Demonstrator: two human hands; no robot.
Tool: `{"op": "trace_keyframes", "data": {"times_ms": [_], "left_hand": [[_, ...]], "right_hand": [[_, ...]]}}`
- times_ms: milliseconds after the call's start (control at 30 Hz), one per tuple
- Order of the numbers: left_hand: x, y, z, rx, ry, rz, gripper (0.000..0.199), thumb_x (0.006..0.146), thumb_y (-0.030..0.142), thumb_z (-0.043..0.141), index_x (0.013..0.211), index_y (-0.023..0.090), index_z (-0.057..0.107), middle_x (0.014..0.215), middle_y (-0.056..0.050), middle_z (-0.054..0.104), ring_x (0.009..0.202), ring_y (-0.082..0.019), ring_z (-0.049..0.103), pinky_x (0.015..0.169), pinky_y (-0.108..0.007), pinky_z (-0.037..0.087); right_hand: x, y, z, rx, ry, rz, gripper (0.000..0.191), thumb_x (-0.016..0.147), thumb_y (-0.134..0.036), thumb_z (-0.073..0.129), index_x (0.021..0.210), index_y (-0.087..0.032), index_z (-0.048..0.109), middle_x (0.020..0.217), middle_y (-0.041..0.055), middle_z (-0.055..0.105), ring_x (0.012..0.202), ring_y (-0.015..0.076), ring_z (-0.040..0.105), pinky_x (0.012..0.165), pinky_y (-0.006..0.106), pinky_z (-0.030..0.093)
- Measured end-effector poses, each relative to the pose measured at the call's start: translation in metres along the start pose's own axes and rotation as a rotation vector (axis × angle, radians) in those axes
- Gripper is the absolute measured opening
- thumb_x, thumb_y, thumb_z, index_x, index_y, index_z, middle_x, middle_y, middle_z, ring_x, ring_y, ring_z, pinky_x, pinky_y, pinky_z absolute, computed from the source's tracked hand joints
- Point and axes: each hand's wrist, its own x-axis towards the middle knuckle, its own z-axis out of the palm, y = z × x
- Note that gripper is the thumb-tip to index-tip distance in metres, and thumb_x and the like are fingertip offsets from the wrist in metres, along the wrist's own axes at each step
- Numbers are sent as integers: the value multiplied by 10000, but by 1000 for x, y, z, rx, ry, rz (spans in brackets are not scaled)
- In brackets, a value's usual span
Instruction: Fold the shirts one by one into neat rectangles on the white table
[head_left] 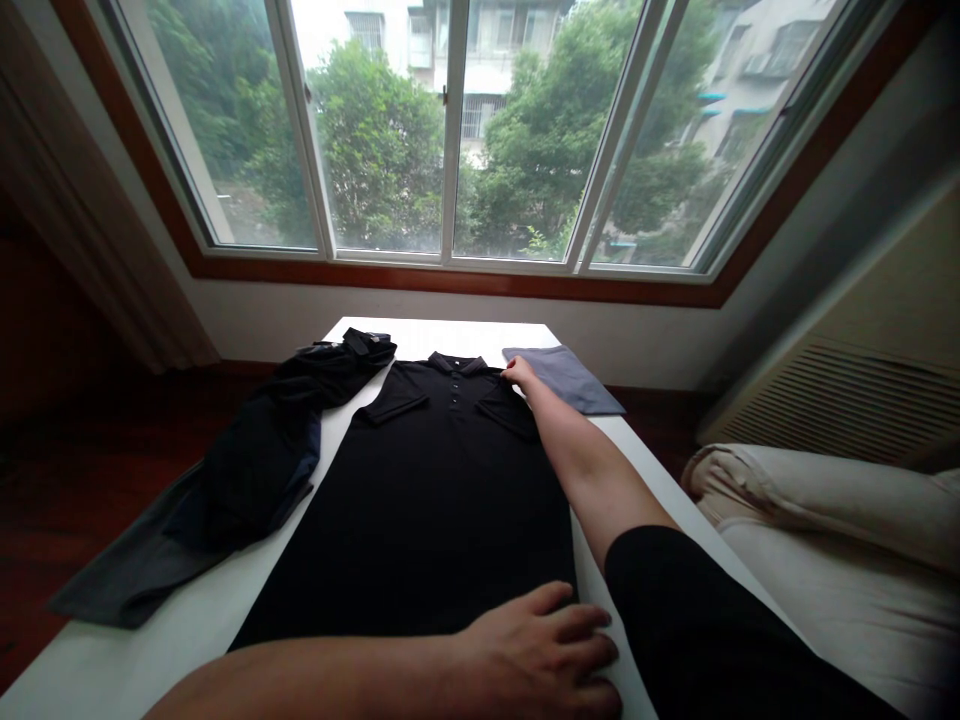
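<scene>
A black short-sleeved polo shirt [435,510] lies spread front up on the white table, its collar toward the window and its sleeves turned inward over the front. At the shoulder on the right, my right hand [517,372] pinches the shirt's edge between thumb and fingers. My left arm crosses the lower part of the shirt. Down at the shirt's lower right edge rests my left hand [551,650], palm down, its fingers apart and slightly bent. My left forearm and hand hide part of the hem.
Heaped dark clothes [262,460] lie along the left of the white table [600,560], hanging over its edge. A folded grey-blue garment [574,378] lies at the far right corner. A beige cushioned seat [825,520] stands to the right, with a window [450,130] ahead.
</scene>
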Motion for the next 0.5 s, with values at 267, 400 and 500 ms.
{"op": "trace_keyframes", "data": {"times_ms": [267, 400, 500], "left_hand": [[4, -1, 11, -21, -53, 77, 201, 1068, 344, 525, 1143, 230, 672, 1027, -7, 736, 985, -202, 682, 992, -407, 482], [7, -2, 9, -35, -12, 78, 245, 1083, 314, 469, 1157, 213, 679, 1048, -15, 734, 992, -212, 669, 970, -411, 493], [9, -4, 5, -34, 6, 96, 279, 1090, 279, 433, 1189, 222, 689, 1082, -9, 730, 1002, -198, 655, 978, -380, 492]], "right_hand": [[21, 6, 9, -56, -74, -1, 441, 739, -145, 738, 1170, -197, 653, 1010, 34, 711, 936, 200, 642, 842, 250, 491], [28, 9, 10, -68, -129, 9, 328, 720, -99, 732, 1038, -180, 729, 957, 42, 734, 905, 203, 668, 846, 261, 498], [30, 10, 8, -60, -154, 48, 244, 758, -118, 721, 999, -153, 741, 894, 50, 730, 829, 190, 668, 789, 257, 513]]}}
